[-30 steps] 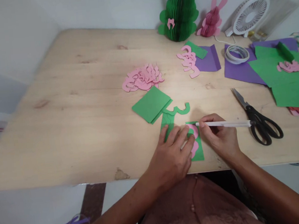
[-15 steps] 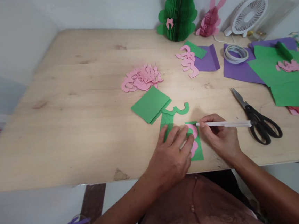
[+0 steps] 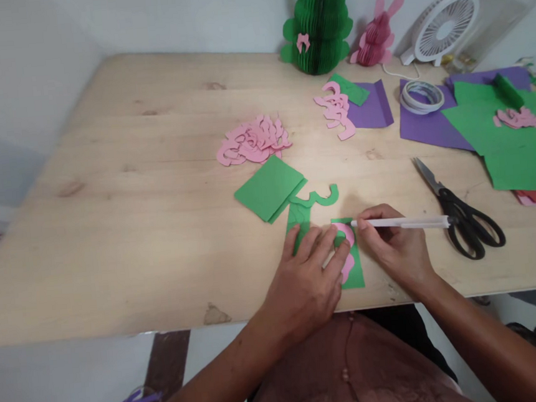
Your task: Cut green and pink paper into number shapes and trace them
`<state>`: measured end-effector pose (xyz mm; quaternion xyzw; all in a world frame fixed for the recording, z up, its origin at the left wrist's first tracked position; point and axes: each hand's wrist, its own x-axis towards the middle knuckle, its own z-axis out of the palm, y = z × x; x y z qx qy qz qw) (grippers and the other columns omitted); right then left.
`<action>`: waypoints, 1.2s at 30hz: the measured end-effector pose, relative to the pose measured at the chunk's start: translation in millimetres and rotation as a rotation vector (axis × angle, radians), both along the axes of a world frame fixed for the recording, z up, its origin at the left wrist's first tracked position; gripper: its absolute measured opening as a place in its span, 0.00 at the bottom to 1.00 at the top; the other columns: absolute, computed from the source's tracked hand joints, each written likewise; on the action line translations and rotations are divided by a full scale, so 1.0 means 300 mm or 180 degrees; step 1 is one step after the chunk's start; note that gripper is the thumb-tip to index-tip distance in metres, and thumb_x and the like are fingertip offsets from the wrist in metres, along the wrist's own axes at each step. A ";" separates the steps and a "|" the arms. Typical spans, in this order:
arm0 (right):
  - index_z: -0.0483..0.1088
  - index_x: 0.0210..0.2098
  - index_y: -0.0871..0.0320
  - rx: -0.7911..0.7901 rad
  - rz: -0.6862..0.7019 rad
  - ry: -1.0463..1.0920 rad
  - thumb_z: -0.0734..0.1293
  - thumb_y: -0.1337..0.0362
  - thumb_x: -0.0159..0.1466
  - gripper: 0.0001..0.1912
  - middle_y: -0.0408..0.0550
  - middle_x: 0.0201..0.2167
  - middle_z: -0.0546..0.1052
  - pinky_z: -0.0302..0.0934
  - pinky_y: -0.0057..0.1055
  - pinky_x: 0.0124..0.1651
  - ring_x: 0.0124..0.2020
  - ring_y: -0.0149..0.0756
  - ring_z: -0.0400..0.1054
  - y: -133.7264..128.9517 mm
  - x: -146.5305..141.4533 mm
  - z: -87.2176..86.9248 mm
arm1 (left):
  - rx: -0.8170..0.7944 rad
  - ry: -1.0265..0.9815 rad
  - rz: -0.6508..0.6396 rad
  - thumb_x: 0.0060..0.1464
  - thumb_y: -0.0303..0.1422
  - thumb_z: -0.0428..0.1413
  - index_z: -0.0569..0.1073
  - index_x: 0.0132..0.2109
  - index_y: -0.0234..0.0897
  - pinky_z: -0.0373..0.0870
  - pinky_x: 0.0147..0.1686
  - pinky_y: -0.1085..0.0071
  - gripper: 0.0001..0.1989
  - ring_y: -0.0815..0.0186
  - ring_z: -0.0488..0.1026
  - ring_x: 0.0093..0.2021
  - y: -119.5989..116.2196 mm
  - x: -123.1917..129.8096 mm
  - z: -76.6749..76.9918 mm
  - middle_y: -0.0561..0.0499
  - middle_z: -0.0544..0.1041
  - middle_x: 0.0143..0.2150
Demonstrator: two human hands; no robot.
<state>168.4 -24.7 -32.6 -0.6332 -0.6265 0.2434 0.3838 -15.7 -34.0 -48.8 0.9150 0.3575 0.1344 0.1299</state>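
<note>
My right hand (image 3: 397, 249) grips a white pen (image 3: 410, 221), its tip at the upper right edge of a pink curvy paper cutout (image 3: 349, 266). That cutout lies on a small green paper piece (image 3: 357, 274). Fingers spread flat, my left hand (image 3: 307, 272) presses on the cutout and covers part of it. Under its fingertips is also a green paper strip (image 3: 300, 214) with drawn lines. A green wavy cutout (image 3: 324, 197) lies just beyond, beside a stack of folded green paper (image 3: 270, 188).
Black-handled scissors (image 3: 470, 227) lie right of my right hand. Farther back are a pink cutout pile (image 3: 256, 141), tape rolls (image 3: 422, 97), purple paper (image 3: 367, 108) and green sheets (image 3: 522, 160). Paper figures, one green (image 3: 318, 27), one pink (image 3: 377, 36), and a white fan (image 3: 445, 28) stand by the wall.
Both hands and the pen hold almost the same place. The view shifts very slightly; nothing is picked up or let go.
</note>
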 end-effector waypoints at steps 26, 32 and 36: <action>0.69 0.31 0.56 -0.0113 -0.0063 -0.0079 0.64 0.63 0.63 0.05 0.41 0.24 0.73 0.60 0.25 0.25 0.23 0.29 0.66 -0.014 0.008 0.004 | 0.0040 -0.0099 -0.0017 0.60 0.35 0.48 0.68 0.59 0.38 0.48 0.62 0.44 0.21 0.50 0.59 0.61 0.003 -0.002 -0.003 0.42 0.64 0.64; 0.70 0.31 0.56 -0.0084 -0.0090 -0.0072 0.64 0.64 0.63 0.05 0.41 0.24 0.73 0.59 0.24 0.25 0.23 0.29 0.66 -0.021 0.012 -0.002 | 0.0036 -0.0090 -0.0029 0.61 0.35 0.48 0.68 0.60 0.37 0.47 0.62 0.44 0.21 0.50 0.59 0.62 0.003 -0.003 -0.002 0.41 0.64 0.64; 0.70 0.31 0.56 -0.0088 -0.0085 -0.0150 0.64 0.63 0.63 0.05 0.41 0.24 0.73 0.60 0.25 0.25 0.23 0.30 0.66 -0.031 0.018 -0.005 | 0.0046 -0.0105 -0.0033 0.60 0.35 0.48 0.67 0.60 0.37 0.47 0.62 0.44 0.22 0.50 0.59 0.62 0.003 -0.003 -0.004 0.41 0.64 0.64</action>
